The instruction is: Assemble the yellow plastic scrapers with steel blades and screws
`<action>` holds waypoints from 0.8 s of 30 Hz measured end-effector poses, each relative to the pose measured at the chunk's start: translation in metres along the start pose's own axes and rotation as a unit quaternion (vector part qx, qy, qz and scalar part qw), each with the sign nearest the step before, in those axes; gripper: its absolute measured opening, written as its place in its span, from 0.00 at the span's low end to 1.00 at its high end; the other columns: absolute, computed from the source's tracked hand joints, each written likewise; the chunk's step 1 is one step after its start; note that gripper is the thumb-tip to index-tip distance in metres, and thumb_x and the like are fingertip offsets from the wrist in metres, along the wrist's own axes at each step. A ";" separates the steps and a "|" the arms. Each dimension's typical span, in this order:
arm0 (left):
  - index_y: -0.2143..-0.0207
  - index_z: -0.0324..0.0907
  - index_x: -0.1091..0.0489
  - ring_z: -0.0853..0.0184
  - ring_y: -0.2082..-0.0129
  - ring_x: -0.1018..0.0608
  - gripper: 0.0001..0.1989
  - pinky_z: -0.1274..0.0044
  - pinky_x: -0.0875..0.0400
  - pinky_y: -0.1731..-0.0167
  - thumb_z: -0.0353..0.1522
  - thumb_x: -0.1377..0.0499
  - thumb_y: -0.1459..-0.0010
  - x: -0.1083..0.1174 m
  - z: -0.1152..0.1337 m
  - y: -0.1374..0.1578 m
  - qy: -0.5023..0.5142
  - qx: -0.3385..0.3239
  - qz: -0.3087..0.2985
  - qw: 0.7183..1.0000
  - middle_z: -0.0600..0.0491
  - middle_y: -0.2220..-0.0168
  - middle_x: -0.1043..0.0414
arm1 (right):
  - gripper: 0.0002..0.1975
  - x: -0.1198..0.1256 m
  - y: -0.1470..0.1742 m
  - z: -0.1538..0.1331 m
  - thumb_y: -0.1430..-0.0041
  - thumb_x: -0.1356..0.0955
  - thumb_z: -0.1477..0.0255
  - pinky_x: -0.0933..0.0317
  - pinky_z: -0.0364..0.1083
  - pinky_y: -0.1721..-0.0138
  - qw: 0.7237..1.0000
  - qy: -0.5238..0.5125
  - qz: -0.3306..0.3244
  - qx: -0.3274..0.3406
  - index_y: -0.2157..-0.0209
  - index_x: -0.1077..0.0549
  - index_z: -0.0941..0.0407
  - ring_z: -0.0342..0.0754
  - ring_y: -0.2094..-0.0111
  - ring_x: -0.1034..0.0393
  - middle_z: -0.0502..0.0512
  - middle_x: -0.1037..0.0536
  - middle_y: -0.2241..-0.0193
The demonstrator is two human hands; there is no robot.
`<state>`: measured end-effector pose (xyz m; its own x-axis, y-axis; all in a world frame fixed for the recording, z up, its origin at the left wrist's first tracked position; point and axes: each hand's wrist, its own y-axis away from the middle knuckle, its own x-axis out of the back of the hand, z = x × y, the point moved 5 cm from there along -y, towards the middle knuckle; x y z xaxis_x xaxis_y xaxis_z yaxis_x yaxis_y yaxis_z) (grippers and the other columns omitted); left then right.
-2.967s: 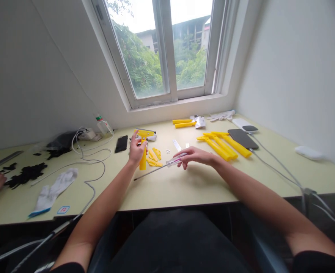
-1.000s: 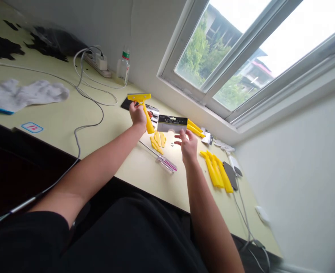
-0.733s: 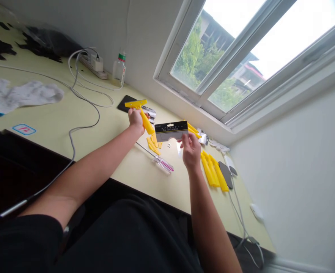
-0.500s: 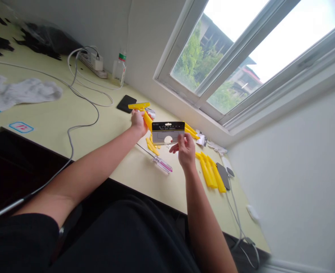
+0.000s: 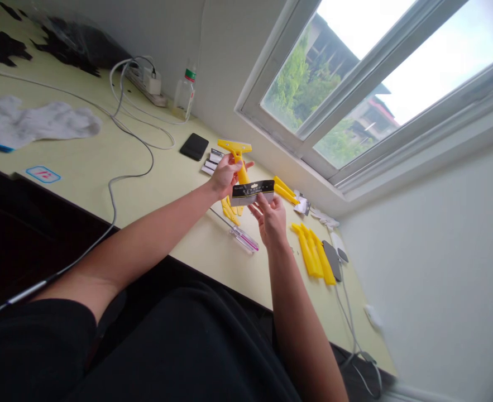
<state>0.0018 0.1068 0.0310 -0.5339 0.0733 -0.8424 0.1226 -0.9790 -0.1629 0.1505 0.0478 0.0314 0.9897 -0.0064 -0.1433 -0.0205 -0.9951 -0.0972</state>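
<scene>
My left hand [image 5: 224,177] is closed round the handle of a yellow scraper [image 5: 234,147], its wide head pointing up. Pinched in my right hand [image 5: 271,216] is a black-topped packaging sleeve [image 5: 252,192] with a hang hole and pale printing; its lower part looks see-through or grey. The sleeve tilts in front of the scraper's handle end, and I cannot tell whether the handle is inside it. Below both hands lie a screwdriver [image 5: 244,240] with a clear and pink handle and small yellow parts [image 5: 230,212].
Several yellow handles [image 5: 313,254] lie at the right, near a dark phone-like slab [image 5: 331,259]. More yellow pieces [image 5: 286,191] rest by the window wall. A black slab [image 5: 194,146], white gloves [image 5: 41,123], a bottle [image 5: 184,95], cables and a power strip [image 5: 149,89] are leftward.
The scraper has turned more upright and moved right, closer behind the sleeve. The sleeve has tipped so that less of its lower face shows.
</scene>
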 end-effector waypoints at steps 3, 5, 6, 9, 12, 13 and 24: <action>0.61 0.43 0.39 0.66 0.56 0.19 0.11 0.71 0.30 0.50 0.21 0.45 0.42 0.004 0.005 -0.002 -0.002 -0.021 0.031 0.999 0.58 0.65 0.33 | 0.24 -0.002 0.002 0.003 0.58 0.22 0.62 0.27 0.48 0.54 1.000 -0.008 0.022 0.001 0.68 0.38 0.55 0.41 0.64 0.25 0.47 0.28 0.63; 0.61 0.43 0.41 0.65 0.56 0.19 0.11 0.69 0.30 0.50 0.21 0.44 0.42 0.003 0.007 -0.002 -0.003 -0.014 0.015 1.000 0.57 0.65 0.30 | 0.24 -0.002 0.002 -0.001 0.58 0.22 0.62 0.27 0.47 0.53 0.999 -0.005 0.032 0.022 0.67 0.38 0.55 0.41 0.63 0.25 0.47 0.28 0.62; 0.61 0.43 0.41 0.64 0.56 0.19 0.11 0.67 0.30 0.51 0.22 0.44 0.42 0.002 0.007 -0.001 -0.008 -0.006 -0.001 1.000 0.56 0.65 0.29 | 0.24 -0.002 0.001 -0.003 0.57 0.23 0.62 0.27 0.47 0.54 0.999 0.003 0.035 0.033 0.67 0.38 0.55 0.41 0.62 0.25 0.47 0.27 0.62; 0.60 0.43 0.42 0.61 0.60 0.18 0.12 0.65 0.27 0.55 0.24 0.42 0.42 -0.002 0.005 0.002 -0.046 0.022 -0.053 0.997 0.54 0.66 0.26 | 0.23 0.004 -0.005 -0.008 0.56 0.24 0.60 0.27 0.46 0.60 0.998 0.041 0.043 0.033 0.66 0.38 0.54 0.42 0.63 0.26 0.47 0.27 0.64; 0.60 0.43 0.40 0.61 0.65 0.19 0.14 0.68 0.27 0.62 0.27 0.38 0.45 -0.007 -0.001 0.006 -0.109 0.034 -0.095 0.989 0.52 0.67 0.24 | 0.24 0.014 -0.016 -0.006 0.57 0.24 0.59 0.30 0.44 0.67 0.995 0.076 0.061 0.021 0.65 0.36 0.54 0.43 0.67 0.27 0.47 0.26 0.67; 0.60 0.42 0.38 0.61 0.66 0.19 0.14 0.69 0.27 0.63 0.28 0.36 0.47 -0.008 -0.004 0.007 -0.131 0.040 -0.109 0.985 0.51 0.67 0.23 | 0.24 0.018 -0.019 -0.005 0.58 0.24 0.59 0.31 0.43 0.67 0.994 0.080 0.068 0.027 0.65 0.35 0.55 0.43 0.68 0.27 0.47 0.26 0.67; 0.66 0.36 0.24 0.60 0.63 0.21 0.08 0.70 0.30 0.62 0.29 0.36 0.51 -0.017 -0.013 0.018 -0.194 0.068 -0.229 0.952 0.46 0.66 0.23 | 0.24 0.021 -0.027 -0.017 0.57 0.23 0.59 0.33 0.43 0.68 0.997 0.033 0.022 0.070 0.66 0.38 0.53 0.42 0.72 0.27 0.46 0.23 0.70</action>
<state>0.0234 0.0906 0.0356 -0.7771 0.4477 -0.4423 -0.2922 -0.8791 -0.3765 0.1747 0.0730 0.0478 0.9945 -0.0605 -0.0854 -0.0788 -0.9700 -0.2298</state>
